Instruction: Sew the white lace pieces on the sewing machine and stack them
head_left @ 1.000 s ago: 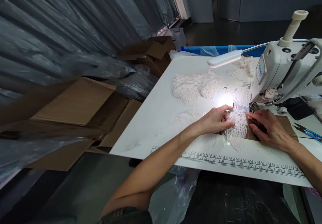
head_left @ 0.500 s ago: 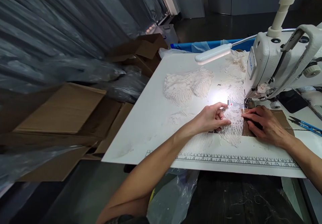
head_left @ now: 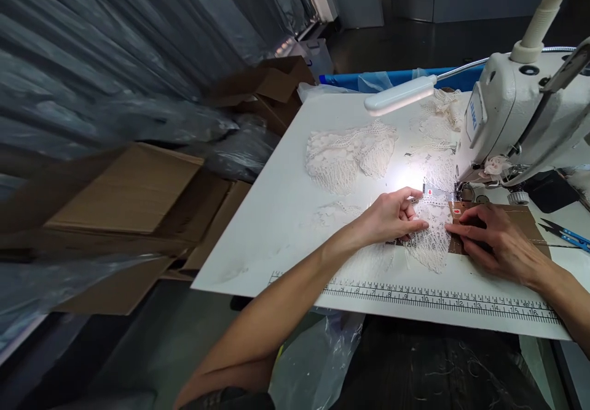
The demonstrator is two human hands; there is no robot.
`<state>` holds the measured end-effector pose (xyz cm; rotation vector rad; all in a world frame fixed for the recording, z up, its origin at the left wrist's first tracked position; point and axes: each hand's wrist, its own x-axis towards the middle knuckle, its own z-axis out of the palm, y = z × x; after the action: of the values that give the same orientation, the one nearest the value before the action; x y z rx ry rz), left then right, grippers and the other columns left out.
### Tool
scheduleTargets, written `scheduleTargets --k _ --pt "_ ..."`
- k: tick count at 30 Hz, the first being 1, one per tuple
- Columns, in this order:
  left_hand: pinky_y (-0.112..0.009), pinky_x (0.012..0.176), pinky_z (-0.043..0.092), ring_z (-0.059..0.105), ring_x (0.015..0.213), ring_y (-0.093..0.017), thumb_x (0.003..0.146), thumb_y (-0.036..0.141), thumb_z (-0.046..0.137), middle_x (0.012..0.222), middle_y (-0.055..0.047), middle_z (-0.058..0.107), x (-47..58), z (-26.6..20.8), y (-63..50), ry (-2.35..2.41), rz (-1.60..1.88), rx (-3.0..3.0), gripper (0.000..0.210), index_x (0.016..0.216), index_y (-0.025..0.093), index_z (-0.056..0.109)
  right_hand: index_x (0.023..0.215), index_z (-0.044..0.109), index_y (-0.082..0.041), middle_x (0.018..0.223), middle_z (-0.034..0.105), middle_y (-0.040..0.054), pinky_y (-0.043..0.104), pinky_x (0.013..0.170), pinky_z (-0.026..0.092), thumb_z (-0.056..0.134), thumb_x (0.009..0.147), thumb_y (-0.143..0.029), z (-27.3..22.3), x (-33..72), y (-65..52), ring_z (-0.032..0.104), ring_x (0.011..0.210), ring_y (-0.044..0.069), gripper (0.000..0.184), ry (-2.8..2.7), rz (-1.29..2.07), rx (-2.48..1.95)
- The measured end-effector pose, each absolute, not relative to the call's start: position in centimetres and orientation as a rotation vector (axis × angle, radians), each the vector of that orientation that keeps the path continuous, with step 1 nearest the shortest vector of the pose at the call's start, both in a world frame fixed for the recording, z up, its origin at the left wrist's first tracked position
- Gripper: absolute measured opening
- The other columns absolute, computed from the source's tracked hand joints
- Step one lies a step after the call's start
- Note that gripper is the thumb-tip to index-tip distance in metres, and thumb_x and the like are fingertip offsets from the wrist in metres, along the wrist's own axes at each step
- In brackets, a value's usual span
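Note:
A white lace piece (head_left: pixel 431 241) lies flat on the white sewing table (head_left: pixel 286 213), running under the needle area of the white sewing machine (head_left: pixel 516 115). My left hand (head_left: pixel 394 216) presses on the lace from the left, fingers bent over its upper edge near a small label (head_left: pixel 431 192) with a red mark. Flat on the brown cardboard patch (head_left: pixel 525 216) to the right lies my right hand (head_left: pixel 495 241), its fingertips touching the lace edge. Neither hand lifts anything.
More lace pieces (head_left: pixel 350 152) lie further back under the white lamp (head_left: pixel 401 95). Blue-handled snips (head_left: pixel 565 233) rest at the right. A printed ruler (head_left: pixel 437 299) runs along the table's front edge. Cardboard boxes (head_left: pixel 124 195) and plastic sheeting stand at the left.
The head view shifted slightly. My right hand slid a little back from the needle along the cardboard. My left hand stayed on the lace.

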<state>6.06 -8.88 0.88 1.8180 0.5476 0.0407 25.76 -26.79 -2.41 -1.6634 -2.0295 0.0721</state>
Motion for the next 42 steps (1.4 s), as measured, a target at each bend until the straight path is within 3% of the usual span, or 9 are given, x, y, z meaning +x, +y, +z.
scheduleTargets --k 9,21,29,32,35,37,42 --pt "-0.025 0.056 0.048 0.062 0.056 -0.010 0.080 0.034 0.079 0.070 0.005 0.063 6.0 1.5 -8.9 0.571 -0.004 1.850 0.067 0.136 0.009 0.051 0.121 0.072 -0.030 0.109 0.061 0.0106 0.044 0.082 0.055 0.052 0.096 -0.022 -2.7 25.8 -26.9 0.061 0.098 0.026 0.034 -2.053 0.023 -1.686" --pt "-0.024 0.054 0.049 0.061 0.054 -0.009 0.080 0.022 0.074 0.071 0.006 0.061 6.3 1.5 -9.4 0.692 0.051 1.819 0.069 0.141 0.006 0.046 0.120 0.072 -0.028 0.106 0.060 0.0097 0.041 0.080 0.053 0.050 0.097 -0.021 -2.9 25.5 -26.9 0.061 0.097 0.024 0.032 -2.032 -0.077 -1.666" --pt "-0.021 0.049 0.046 0.057 0.049 -0.008 0.081 0.024 0.072 0.067 0.008 0.058 6.1 0.7 -9.3 0.605 0.085 1.934 0.060 0.136 0.010 0.051 0.117 0.071 -0.028 0.103 0.063 0.0103 0.042 0.079 0.055 0.051 0.096 -0.020 -2.6 25.2 -26.8 0.062 0.095 0.024 0.030 -2.047 -0.105 -1.686" --pt "-0.020 0.048 0.042 0.055 0.054 -0.008 0.085 0.032 0.073 0.071 0.005 0.060 5.9 0.3 -8.9 0.532 0.233 2.209 0.050 0.129 0.013 0.059 0.117 0.072 -0.028 0.103 0.063 0.0102 0.042 0.080 0.055 0.051 0.096 -0.020 -2.4 25.1 -26.9 0.063 0.098 0.025 0.030 -2.053 -0.089 -1.714" --pt "-0.021 0.048 0.042 0.055 0.062 -0.009 0.095 0.039 0.064 0.084 -0.002 0.064 6.1 -0.3 -8.6 0.336 0.587 2.611 0.031 0.114 0.015 0.067 0.117 0.071 -0.029 0.105 0.063 0.0098 0.044 0.084 0.055 0.052 0.096 -0.020 -2.3 25.1 -26.9 0.063 0.101 0.026 0.031 -2.053 -0.065 -1.736" --pt "-0.022 0.052 0.047 0.058 0.068 -0.011 0.102 0.032 0.054 0.091 -0.006 0.066 6.7 -0.7 -8.6 0.038 0.753 2.842 0.023 0.104 0.014 0.068 0.118 0.071 -0.028 0.107 0.063 0.0102 0.045 0.084 0.055 0.052 0.095 -0.020 -2.2 25.1 -26.9 0.063 0.102 0.026 0.032 -2.059 -0.061 -1.738" --pt "-0.030 0.073 0.054 0.064 0.092 -0.017 0.104 0.015 0.044 0.103 -0.011 0.071 8.7 -1.2 -8.9 -0.638 0.731 3.211 0.023 0.100 0.010 0.067 0.114 0.072 -0.025 0.105 0.063 0.0113 0.044 0.080 0.054 0.050 0.094 -0.018 -2.1 25.0 -26.8 0.061 0.096 0.026 0.031 -2.068 -0.093 -1.732"
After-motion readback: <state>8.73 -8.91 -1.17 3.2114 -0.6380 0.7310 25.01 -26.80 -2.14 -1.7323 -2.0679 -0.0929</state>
